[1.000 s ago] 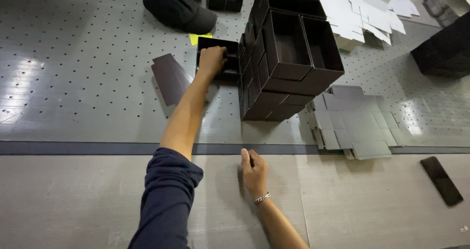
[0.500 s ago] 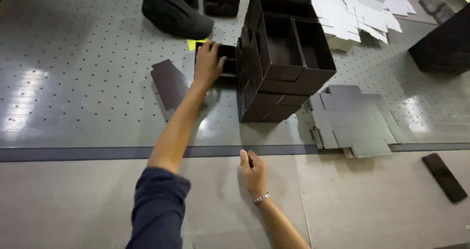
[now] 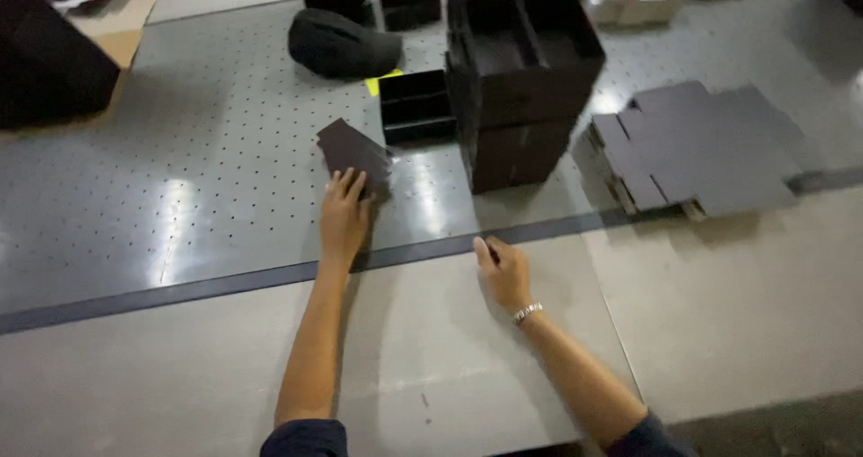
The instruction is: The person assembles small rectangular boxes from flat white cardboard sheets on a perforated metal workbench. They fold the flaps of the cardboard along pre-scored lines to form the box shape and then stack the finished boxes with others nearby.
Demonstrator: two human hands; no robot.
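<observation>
- left hand [image 3: 344, 216]: flat, fingers spread, fingertips on the near edge of a flat dark card piece [image 3: 354, 151]; pressing, not gripping. Card lies on the perforated table [image 3: 180, 169], at 12 o'clock from the hand.
- small open black tray [image 3: 415, 106]: at 1 o'clock from the card, just beside it.
- right hand [image 3: 503, 273]: open, palm down on the grey board [image 3: 449, 358], holding nothing, fingers near the dark strip [image 3: 225, 282].
- stack of black boxes [image 3: 521, 79]: at 12 o'clock from the right hand.
- flat grey die-cut sheets [image 3: 701, 147]: at 2 o'clock, well apart.
</observation>
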